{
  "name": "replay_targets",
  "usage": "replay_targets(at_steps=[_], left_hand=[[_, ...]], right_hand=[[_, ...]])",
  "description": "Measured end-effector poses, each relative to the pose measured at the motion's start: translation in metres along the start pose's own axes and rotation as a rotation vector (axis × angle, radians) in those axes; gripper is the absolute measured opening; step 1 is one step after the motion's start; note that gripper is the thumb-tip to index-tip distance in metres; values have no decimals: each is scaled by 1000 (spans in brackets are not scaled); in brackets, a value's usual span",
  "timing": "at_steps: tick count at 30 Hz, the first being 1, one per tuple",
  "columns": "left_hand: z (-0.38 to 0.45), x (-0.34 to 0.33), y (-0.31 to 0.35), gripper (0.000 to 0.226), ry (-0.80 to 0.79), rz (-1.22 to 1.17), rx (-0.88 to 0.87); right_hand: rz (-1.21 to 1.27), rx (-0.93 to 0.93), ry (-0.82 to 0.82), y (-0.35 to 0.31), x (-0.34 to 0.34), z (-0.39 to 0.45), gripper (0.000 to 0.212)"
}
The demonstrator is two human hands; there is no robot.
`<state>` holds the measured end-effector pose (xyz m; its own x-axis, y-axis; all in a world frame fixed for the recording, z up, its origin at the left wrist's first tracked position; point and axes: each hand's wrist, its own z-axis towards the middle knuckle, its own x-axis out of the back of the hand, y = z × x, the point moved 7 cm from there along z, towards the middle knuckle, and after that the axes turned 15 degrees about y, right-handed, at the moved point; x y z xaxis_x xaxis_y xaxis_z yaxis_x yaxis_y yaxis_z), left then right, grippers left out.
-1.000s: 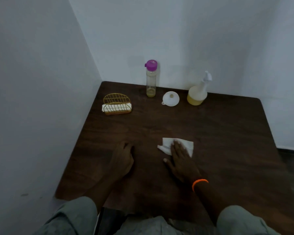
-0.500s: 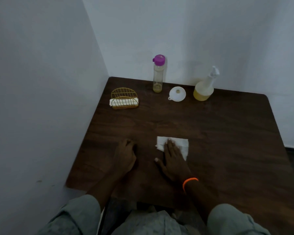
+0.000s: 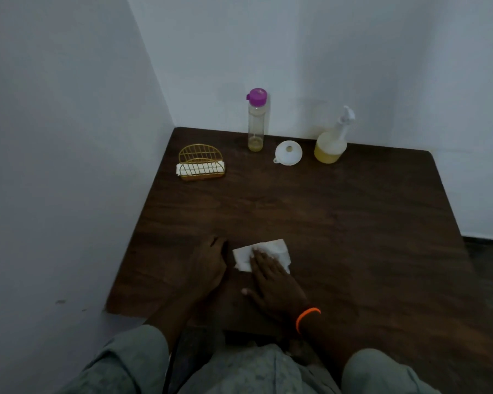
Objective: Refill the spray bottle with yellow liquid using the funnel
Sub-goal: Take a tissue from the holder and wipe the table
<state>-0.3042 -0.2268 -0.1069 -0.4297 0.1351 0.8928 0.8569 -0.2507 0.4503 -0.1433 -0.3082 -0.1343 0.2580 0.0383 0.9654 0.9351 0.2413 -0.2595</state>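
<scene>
At the back of the dark wooden table (image 3: pixel 339 223) stands the spray bottle (image 3: pixel 331 140), white trigger head on, its lower part holding yellow liquid. Left of it lies a white funnel (image 3: pixel 288 153), wide mouth up. A tall clear bottle (image 3: pixel 256 120) with a purple cap stands further left, a little yellow liquid at its bottom. Near the front edge, my right hand (image 3: pixel 271 275) presses flat on a white tissue (image 3: pixel 276 250). My left hand (image 3: pixel 208 261) rests on the table beside it, fingers loosely bent, holding nothing.
A gold wire holder (image 3: pixel 201 163) with white tissues sits at the back left. White walls close the table in on the left and back. My knees show under the table's front edge.
My right hand and the tissue have slid left, closer to my left hand. The view has also shifted, so the table's things sit further right in the frame.
</scene>
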Motion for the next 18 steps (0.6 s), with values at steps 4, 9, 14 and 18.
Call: replay_targets(at_steps=[4,9,14,18], left_hand=[[3,-5,19,59,103,-5,-78],[8,-11,44,61,107,-49,-73],[3,-12,43,60,123,-68,-34],[-8,-4,32,53,165,-29,-5]], right_hand=[[-11,-243,79,60,22,-29,86],[-17,-490,100,115,31,-78,91],[29,-563,65,106,23,-82,95],[46,-437,86,59,14,-53,92]])
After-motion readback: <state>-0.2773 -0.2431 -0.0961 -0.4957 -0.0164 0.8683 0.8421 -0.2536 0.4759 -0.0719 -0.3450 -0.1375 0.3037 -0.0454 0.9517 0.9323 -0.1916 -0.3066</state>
